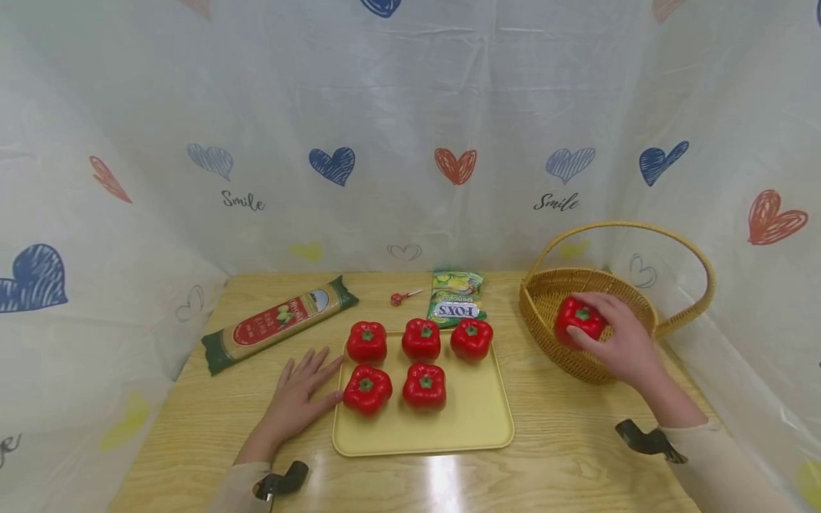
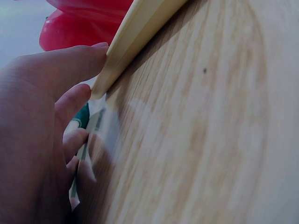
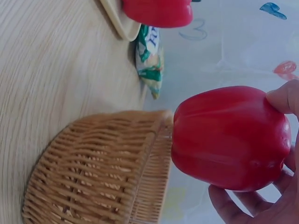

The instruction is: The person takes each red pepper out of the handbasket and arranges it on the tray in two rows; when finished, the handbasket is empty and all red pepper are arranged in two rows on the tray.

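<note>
My right hand (image 1: 618,340) grips a red bell pepper (image 1: 579,320) between thumb and fingers, over the wicker basket (image 1: 545,329). In the right wrist view the held bell pepper (image 3: 229,137) is at the height of the basket's rim (image 3: 140,116). On the left, my left hand (image 1: 296,399) rests with fingers spread at the left edge of the yellow tray (image 1: 471,420); its thumb touches the tray's rim (image 2: 117,51). Several red bell peppers stand on the tray in two rows, among them a front-left pepper (image 1: 367,390) near the left thumb.
A green-ended pasta packet (image 1: 282,324) lies behind my left hand. A small red lollipop (image 1: 398,298) and a green FOX'S candy bag (image 1: 457,296) lie behind the tray. The basket's tall handle (image 1: 622,224) arches above it. A heart-printed curtain (image 1: 385,107) encloses the table.
</note>
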Tool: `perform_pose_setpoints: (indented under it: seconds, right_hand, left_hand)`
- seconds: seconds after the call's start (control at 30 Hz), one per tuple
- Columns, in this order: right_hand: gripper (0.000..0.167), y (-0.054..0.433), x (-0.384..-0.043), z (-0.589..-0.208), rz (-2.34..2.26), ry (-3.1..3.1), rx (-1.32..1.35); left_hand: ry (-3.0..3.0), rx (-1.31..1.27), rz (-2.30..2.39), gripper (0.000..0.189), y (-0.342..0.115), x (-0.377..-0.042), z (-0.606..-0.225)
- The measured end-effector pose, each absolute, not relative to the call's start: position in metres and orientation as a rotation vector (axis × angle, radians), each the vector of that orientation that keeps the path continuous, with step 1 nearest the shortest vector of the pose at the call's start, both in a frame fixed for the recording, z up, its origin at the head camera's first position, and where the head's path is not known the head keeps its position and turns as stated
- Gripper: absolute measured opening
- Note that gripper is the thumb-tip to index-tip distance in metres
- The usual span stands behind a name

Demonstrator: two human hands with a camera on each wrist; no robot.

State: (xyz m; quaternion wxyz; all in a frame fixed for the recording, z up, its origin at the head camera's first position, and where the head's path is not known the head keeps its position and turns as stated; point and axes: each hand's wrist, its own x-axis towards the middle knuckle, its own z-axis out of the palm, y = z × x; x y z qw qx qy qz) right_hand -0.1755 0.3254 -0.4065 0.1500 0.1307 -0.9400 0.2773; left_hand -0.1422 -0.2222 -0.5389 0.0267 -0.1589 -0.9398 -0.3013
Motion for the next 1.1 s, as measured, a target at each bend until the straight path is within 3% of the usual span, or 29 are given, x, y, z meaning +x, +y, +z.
perform_pose_setpoints:
  seconds: [1.1]
  right_hand:
    - [0.053, 0.280, -0.151, -0.441, 0.856, -2.685, 0.652]
  left_hand:
    - [-2.907, -0.498, -0.922, 0.064, -0.221, -0.142, -0.538]
